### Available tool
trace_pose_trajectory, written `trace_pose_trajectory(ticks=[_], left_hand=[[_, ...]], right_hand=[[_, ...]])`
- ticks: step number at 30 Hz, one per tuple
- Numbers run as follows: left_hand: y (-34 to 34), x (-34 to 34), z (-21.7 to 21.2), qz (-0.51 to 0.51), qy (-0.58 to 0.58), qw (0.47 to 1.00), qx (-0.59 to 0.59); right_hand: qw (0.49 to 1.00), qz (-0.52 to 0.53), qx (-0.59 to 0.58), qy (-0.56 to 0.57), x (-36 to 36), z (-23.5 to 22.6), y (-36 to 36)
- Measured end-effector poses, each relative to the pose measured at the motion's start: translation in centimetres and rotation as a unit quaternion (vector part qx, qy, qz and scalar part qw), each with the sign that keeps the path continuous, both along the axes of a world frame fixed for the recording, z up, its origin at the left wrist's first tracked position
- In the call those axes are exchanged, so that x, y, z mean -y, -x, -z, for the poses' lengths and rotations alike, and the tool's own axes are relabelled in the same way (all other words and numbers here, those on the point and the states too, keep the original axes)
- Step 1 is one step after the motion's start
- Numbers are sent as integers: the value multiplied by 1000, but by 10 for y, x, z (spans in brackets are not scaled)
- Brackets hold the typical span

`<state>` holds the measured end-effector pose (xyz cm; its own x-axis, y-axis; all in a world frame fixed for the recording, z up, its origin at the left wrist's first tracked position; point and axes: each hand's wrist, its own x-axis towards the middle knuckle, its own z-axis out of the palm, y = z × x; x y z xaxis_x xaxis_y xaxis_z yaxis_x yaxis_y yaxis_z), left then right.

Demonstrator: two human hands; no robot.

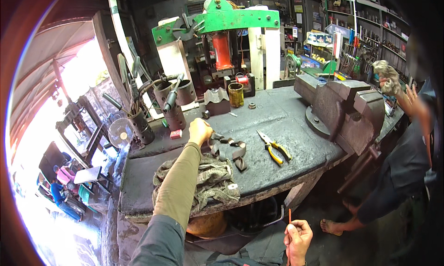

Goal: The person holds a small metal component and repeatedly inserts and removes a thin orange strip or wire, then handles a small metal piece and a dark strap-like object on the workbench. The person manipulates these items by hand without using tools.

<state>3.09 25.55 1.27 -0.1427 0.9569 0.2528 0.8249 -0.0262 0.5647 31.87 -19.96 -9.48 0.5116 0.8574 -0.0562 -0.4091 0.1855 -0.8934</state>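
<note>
My left hand (200, 131) reaches across the dark workbench (296, 122) with its fingers closed. What they grip, if anything, is hidden. Right beside it lies a curled grey-brown strip (239, 154), its loops reaching onto a crumpled grey rag (215, 178) that is partly covered by my left forearm. Below the bench's front edge, my right hand (298, 238) pinches a thin orange-red rod (290, 216) held upright. Pliers with yellow and black handles (275, 148) rest to the right of the strip, jaws pointing away from me.
A large bench vise (344, 111) stands at the right. Metal cans with tools (173, 115), a small red box (176, 134) and a yellowish jar (236, 95) are farther back. Behind rises a green and white press frame (226, 20). Another person (397, 173) stands at right.
</note>
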Motion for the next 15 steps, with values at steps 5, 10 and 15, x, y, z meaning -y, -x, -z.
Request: trace_pose_trajectory(ticks=[5,10,15], left_hand=[[-28,4,-43,98,-132,961,220],[-73,33,-114,250,-151,857,424],[-115,79,-187,328,-185,847,376]], right_hand=[[998,-41,40,25,-11,-6,-14],[996,-45,42,-60,-38,-45,-19],[988,-35,71,-132,-58,-105,-18]])
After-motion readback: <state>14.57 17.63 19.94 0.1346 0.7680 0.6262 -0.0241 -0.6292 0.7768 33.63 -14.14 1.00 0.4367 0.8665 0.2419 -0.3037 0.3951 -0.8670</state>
